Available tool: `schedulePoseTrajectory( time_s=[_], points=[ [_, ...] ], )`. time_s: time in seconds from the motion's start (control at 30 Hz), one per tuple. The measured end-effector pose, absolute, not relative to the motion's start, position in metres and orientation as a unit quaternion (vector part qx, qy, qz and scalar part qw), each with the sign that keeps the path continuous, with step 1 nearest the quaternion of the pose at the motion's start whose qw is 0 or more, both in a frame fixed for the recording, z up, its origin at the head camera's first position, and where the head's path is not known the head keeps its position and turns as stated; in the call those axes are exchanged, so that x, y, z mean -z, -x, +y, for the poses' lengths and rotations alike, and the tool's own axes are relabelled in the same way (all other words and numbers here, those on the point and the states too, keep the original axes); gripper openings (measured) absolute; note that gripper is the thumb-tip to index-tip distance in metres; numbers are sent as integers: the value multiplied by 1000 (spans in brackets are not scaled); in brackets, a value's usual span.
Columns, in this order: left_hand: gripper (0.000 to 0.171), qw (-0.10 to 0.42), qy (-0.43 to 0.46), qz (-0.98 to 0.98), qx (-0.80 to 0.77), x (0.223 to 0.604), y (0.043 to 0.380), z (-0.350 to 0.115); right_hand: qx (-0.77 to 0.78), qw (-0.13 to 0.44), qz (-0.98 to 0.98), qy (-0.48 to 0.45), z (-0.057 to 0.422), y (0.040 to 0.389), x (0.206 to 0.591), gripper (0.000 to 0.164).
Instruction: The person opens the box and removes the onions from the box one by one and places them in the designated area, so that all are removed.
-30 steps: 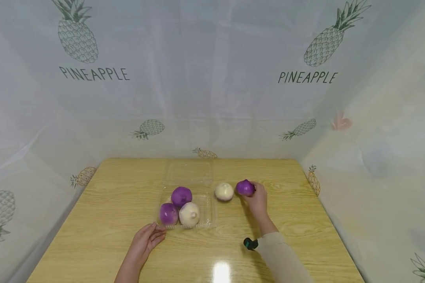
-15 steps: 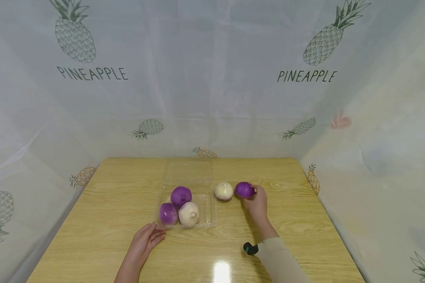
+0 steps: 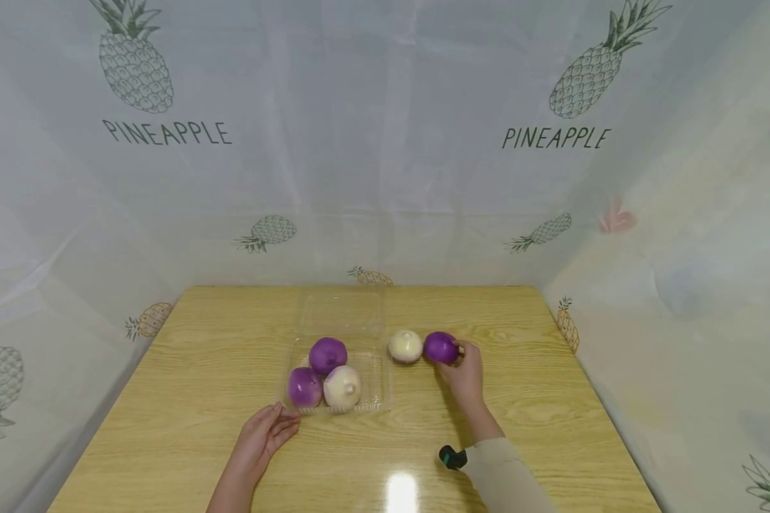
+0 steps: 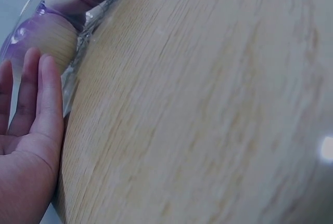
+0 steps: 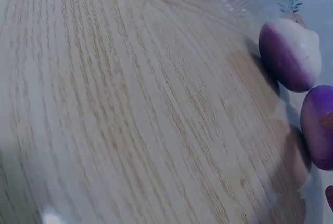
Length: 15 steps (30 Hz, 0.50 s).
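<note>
My right hand (image 3: 465,370) grips a purple turnip (image 3: 440,348) from its right side, low over the table. Just left of that one sits a pale turnip (image 3: 406,346), whose purple underside shows in the right wrist view. A clear plastic box (image 3: 377,385), lid laid back, holds two purple turnips, one at the back (image 3: 328,355) and one at the front left (image 3: 304,387), plus a white turnip (image 3: 342,387). My left hand (image 3: 264,436) rests at the box's front left corner; its fingers (image 4: 49,94) are straight beside the wall in the left wrist view.
The clear lid (image 3: 341,313) lies flat behind the box. A wooden table (image 3: 359,463) carries everything. Curtains (image 3: 385,142) printed with pineapples enclose its back and sides. A black device (image 3: 452,457) is strapped at the right sleeve (image 3: 503,474).
My right hand has lowered the purple turnip and brought it slightly left, closer to the pale one, tipping it so its pointed top turns out of sight. The left hand stays put.
</note>
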<state>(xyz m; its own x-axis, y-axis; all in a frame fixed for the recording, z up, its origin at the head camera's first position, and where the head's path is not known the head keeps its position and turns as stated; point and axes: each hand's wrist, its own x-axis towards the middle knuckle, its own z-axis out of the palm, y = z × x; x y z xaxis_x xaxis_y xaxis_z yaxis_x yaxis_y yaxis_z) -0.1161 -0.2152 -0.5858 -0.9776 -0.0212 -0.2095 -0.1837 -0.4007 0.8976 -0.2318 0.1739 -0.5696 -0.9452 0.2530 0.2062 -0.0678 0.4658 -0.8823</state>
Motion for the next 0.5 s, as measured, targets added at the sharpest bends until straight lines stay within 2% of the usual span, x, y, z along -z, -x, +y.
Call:
schedulePoseTrajectory(
  time_s=[0.5],
  points=[
    [33, 52, 92, 545, -832, 587, 117, -216, -547, 137, -823, 65, 176, 223, 549, 55]
  ],
)
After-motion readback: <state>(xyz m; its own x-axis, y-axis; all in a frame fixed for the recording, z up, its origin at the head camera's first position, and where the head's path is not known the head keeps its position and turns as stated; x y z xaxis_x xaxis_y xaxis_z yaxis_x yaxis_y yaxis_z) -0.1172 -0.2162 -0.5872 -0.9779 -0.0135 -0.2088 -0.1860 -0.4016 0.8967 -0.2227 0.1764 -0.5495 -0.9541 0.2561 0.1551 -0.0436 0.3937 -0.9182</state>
